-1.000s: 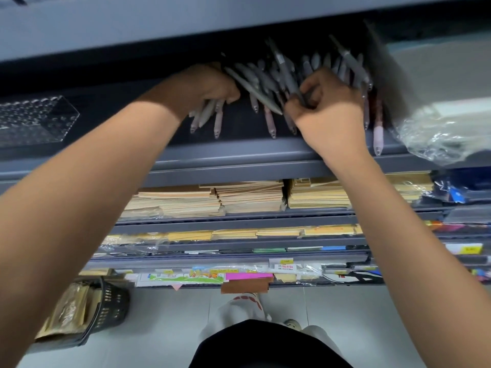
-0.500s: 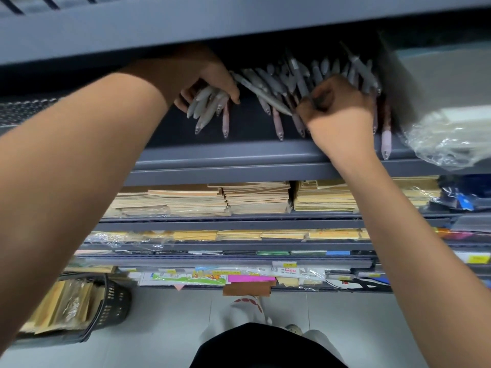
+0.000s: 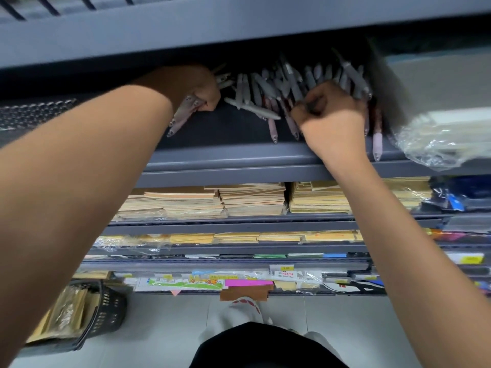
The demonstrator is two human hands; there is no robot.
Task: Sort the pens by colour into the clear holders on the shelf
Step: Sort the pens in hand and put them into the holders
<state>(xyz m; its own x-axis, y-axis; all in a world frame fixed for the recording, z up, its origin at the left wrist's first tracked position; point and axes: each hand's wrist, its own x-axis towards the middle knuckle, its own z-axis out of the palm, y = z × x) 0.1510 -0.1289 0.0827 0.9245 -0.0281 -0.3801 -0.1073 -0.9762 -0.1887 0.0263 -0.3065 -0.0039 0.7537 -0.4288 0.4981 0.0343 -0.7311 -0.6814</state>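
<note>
A loose heap of pens (image 3: 268, 88) with grey caps and pinkish barrels lies on the dark upper shelf (image 3: 225, 152). My left hand (image 3: 199, 88) grips a bundle of several pens (image 3: 183, 115) whose tips fan out down and left. My right hand (image 3: 329, 112) is curled among the heap's right side and pinches a pen between thumb and fingers. One pale pink pen (image 3: 376, 144) lies by the shelf's front lip, right of that hand. A clear holder (image 3: 32, 112) with a grid of holes sits at the far left of the shelf.
Crinkled clear plastic wrap over a pack (image 3: 438, 139) crowds the shelf's right end. The shelf above hangs low over the pens. Stacks of tan envelopes (image 3: 252, 200) fill the shelves below. A black basket (image 3: 106, 312) stands on the floor at the left.
My left hand has closed tighter round its bundle and shifted right toward the heap. My right hand has dropped slightly lower in the heap.
</note>
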